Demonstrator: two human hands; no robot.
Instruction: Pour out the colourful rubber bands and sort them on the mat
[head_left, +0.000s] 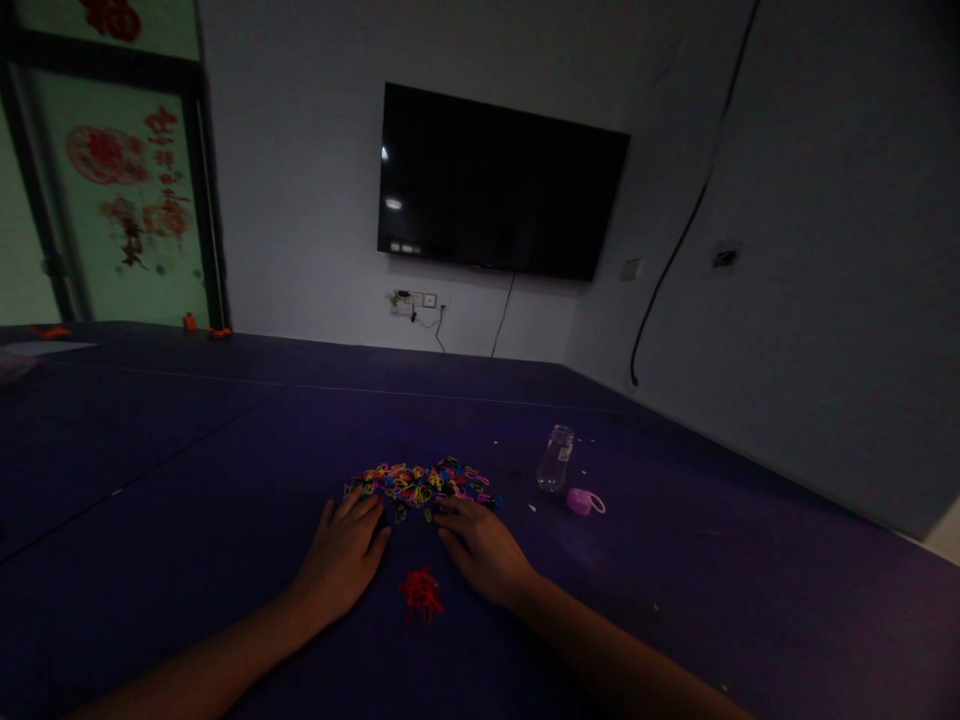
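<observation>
**On the dark blue surface (225, 460), a red pile (421, 592) and a many-coloured heap (412, 482)**

Closest to the person, the red pile of thin little pieces lies between the two forearms, apart from everything else. Just beyond it come the hands. The left hand (349, 550) rests palm down, its thumb well away from its fingers and nothing visible in its grasp, fingertips touching the near left edge of the heap. The right hand (484, 545) reaches in at the near right edge, fingers slightly bent; I can't tell whether they pinch a piece. Between and past the fingertips spreads the heap, small loops in yellow, pink, blue and other colours.

Over to the right lies a pink lid (581, 502) with a loop, and just beside it a clear bottle (556, 460) stands uncapped, white scraps (532, 508) scattered about. At the far wall hangs a dark television (502, 185), above some sockets (420, 299).
</observation>
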